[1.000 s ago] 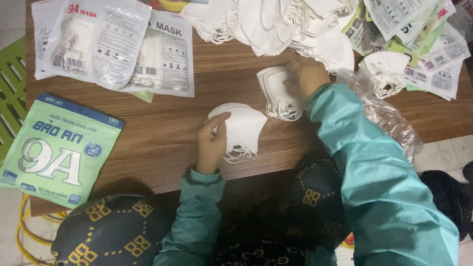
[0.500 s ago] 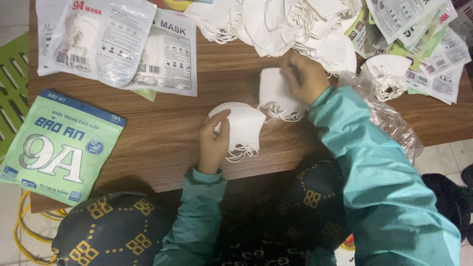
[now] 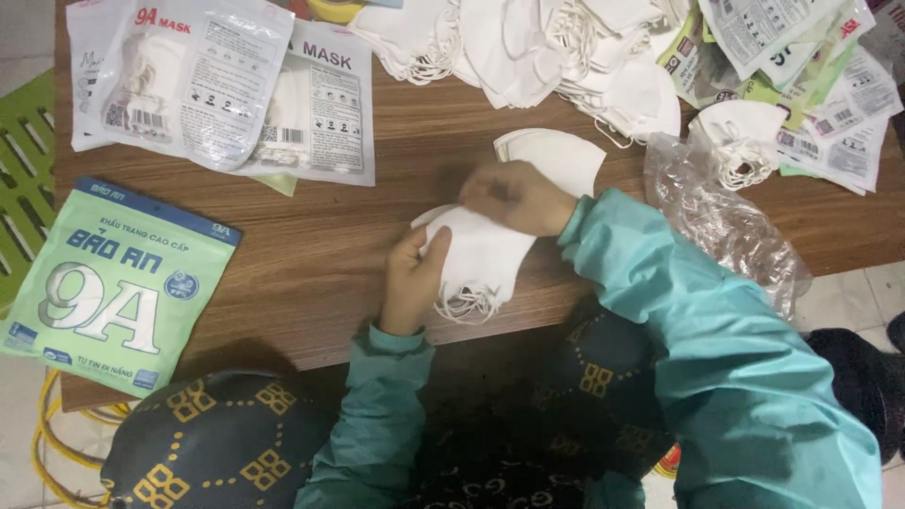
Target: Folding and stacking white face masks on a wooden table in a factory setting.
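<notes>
Far left, beyond the table edge: a green slatted crate [image 3: 21, 179], with yellow cord [image 3: 49, 443] coiled on the floor below it

On the left near part of the wooden table [image 3: 302, 254]: a large green packet [image 3: 118, 283], lying flat, its near edge hanging past the table's near edge

Far left of the table: two clear mask packets [image 3: 193, 75] overlapping, white folded masks showing through the film

At centre, close to the near edge: a small stack of white folded masks [image 3: 485, 259], ear loops trailing towards the near side and over the table edge. Held on its left side by the left hand [image 3: 412, 281], fingers curled around the stack's edge, thumb lying on top. Pressed from the far side by the right hand [image 3: 517, 196], palm down and fingers bent over the top of the stack; blurred, so how tightly it grips cannot be told

Just behind the right hand: another white folded mask [image 3: 558, 155], flat on the table, partly hidden by the hand

Along the far edge, centre to right: a loose heap of white masks [image 3: 537, 47] with tangled ear loops

Right of centre: a crumpled clear plastic bag [image 3: 721, 221], draped over the near edge of the table. Further right and far: a spread of printed packets [image 3: 811, 75], with one more white mask [image 3: 745, 132] lying against them
</notes>
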